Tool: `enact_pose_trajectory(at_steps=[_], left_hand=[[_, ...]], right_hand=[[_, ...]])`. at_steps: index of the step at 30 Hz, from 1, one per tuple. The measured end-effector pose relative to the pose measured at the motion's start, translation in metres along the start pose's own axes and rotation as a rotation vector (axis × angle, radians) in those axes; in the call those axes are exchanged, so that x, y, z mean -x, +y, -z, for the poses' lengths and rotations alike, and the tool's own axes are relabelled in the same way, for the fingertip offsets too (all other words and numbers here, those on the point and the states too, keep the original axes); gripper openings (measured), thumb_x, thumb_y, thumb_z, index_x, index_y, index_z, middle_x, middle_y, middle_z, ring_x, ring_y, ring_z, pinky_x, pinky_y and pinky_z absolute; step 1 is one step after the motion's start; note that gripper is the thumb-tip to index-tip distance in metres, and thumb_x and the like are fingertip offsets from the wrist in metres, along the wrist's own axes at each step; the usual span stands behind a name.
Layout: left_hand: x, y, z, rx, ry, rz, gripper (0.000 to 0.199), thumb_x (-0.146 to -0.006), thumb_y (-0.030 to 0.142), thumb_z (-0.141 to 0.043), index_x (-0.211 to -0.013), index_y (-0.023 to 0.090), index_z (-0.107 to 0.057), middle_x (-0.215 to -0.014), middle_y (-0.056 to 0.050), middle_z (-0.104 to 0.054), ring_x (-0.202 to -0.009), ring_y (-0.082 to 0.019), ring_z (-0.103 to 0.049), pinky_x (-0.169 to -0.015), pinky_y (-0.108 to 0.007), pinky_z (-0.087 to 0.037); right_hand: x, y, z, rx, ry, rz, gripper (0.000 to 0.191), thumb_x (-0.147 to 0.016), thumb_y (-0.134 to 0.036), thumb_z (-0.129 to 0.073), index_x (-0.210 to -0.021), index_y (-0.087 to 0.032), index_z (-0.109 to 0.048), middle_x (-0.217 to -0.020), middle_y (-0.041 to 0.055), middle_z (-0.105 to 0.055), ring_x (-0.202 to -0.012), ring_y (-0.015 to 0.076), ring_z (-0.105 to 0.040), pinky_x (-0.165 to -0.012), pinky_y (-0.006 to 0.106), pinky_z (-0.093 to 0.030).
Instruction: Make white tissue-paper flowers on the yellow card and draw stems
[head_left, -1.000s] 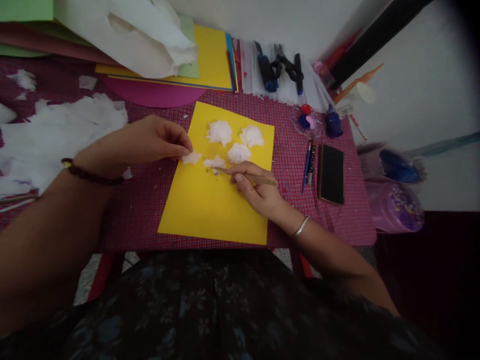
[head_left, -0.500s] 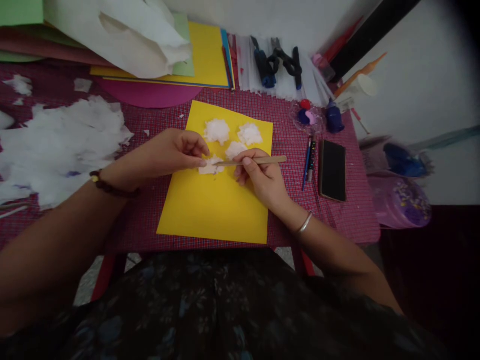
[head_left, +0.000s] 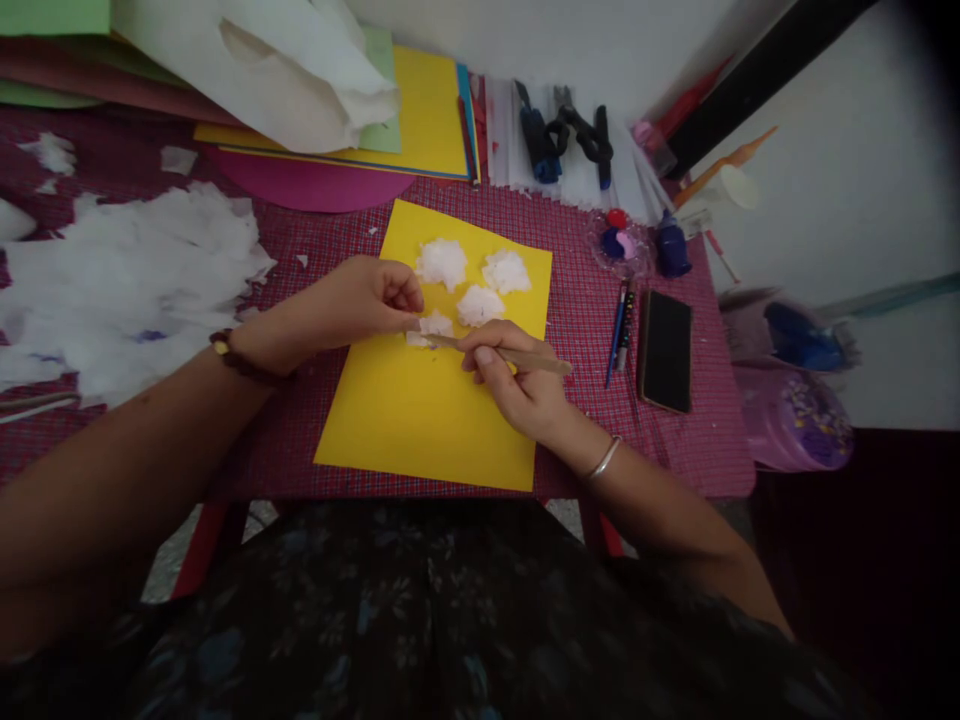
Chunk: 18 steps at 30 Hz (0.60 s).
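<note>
A yellow sheet of paper (head_left: 420,420) lies in front of me on the table. Three ruffled white tissue clumps sit on its upper part: one at the left (head_left: 442,262), one at the right (head_left: 507,270) and one lower down (head_left: 480,304). My left hand (head_left: 375,298) has its thumb and finger pinched at the edge of a smaller white tissue piece (head_left: 435,325). My right hand (head_left: 517,375) grips a flat wooden stick (head_left: 532,360), whose far tip meets that small piece. The stick's middle is covered by my fingers.
Loose white tissue (head_left: 157,280) is heaped at the left. Behind are stacked coloured papers (head_left: 427,100) and black-and-blue pliers (head_left: 585,135). At the right lie a phone (head_left: 665,350), pens (head_left: 621,330), a dark blue bottle (head_left: 673,245) and a clear dish (head_left: 622,245).
The stick has swung, its near end dropping toward me as my right hand shifts slightly down. My left hand stays pinched at the small tissue piece. The whole view has shifted slightly.
</note>
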<state>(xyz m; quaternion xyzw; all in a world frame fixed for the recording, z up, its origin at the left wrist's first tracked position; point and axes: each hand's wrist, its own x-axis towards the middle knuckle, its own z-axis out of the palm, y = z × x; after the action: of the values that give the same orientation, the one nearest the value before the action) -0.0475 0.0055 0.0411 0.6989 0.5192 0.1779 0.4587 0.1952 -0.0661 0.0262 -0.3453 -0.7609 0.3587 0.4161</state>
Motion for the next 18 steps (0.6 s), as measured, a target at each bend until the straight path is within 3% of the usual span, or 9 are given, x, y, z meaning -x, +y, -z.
enact_pose_trajectory(at_steps=[6,18], left_hand=[[-0.0022,-0.0017,-0.0005,-0.026,0.003,-0.005,0.023,-0.069,0.037,-0.068,-0.082,0.019,-0.069,-0.078,-0.003,-0.073,-0.077,-0.020,-0.068,-0.068,-0.027,-0.050],[-0.0027,0.0032,-0.0019,-0.011,0.003,0.032,0.015,-0.073,0.032,-0.072,-0.079,0.019,-0.067,-0.073,0.000,-0.067,-0.072,-0.017,-0.061,-0.068,-0.028,-0.044]], right_hand=[[0.0003,-0.0055,-0.0005,0.089,-0.035,0.169,0.023,-0.114,-0.034,-0.049,-0.112,-0.025,-0.070,-0.097,0.0048,-0.076,-0.087,0.0177,-0.072,-0.084,0.036,-0.062],[-0.0013,0.0022,-0.0031,0.265,-0.091,0.163,0.029,-0.115,-0.034,-0.043,-0.115,-0.024,-0.070,-0.107,0.0071,-0.079,-0.095,0.0197,-0.074,-0.085,0.038,-0.062]])
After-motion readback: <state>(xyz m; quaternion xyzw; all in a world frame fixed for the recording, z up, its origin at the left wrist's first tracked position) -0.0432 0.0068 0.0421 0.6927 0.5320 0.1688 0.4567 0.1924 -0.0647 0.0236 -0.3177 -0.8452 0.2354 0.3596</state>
